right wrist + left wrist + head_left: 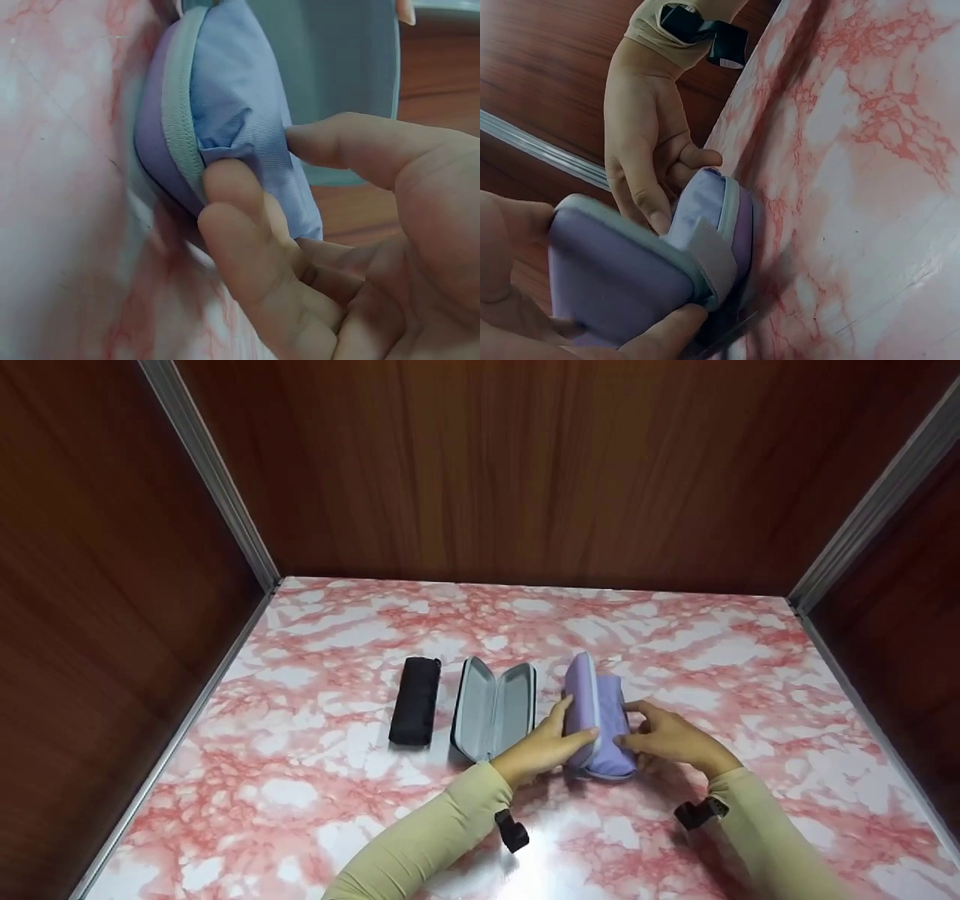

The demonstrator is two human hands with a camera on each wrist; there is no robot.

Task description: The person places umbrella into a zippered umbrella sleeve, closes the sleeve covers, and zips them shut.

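The left hand (pixel 551 746) grips the raised lid of a purple case (pixel 580 701), thumb and fingers on opposite faces. The right hand (pixel 671 739), apart from the left, pinches a purple cloth bundle (pixel 613 727) seated in the case's base. The case rests on the marbled table (pixel 300 817), right of an open grey-lined case (pixel 480 720) and a black pouch (pixel 415 701).
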